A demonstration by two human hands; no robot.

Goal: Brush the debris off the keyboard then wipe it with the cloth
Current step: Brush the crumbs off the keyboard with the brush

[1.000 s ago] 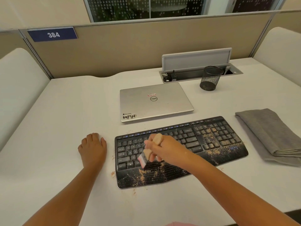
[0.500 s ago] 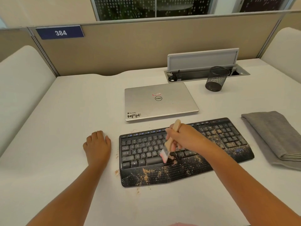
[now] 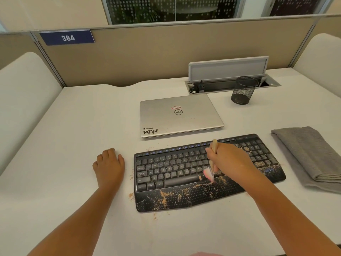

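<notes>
A black keyboard [image 3: 166, 169] lies on the white desk [image 3: 73, 126], with tan debris [image 3: 166, 196] strewn over its palm rest and its right-hand keys. My right hand [image 3: 230, 159] grips a small wooden-handled brush [image 3: 214, 145]. The brush's pink bristles [image 3: 208, 173] touch the keys just right of the space bar. My left hand [image 3: 108, 167] rests flat on the desk to the left of the keyboard, holding nothing. A folded grey cloth [image 3: 310, 156] lies to the right of the keyboard.
A shut silver laptop [image 3: 179, 115] sits behind the keyboard. A black mesh pen cup [image 3: 243, 90] stands at the back right beside an open cable tray [image 3: 228, 84]. Crumbs [image 3: 131, 195] lie on the desk by the keyboard's left edge. Beige partitions enclose the desk.
My right hand has carried the brush rightwards along the keys, from the left-middle of the keyboard to just right of the space bar. My left hand has stayed flat on the desk.
</notes>
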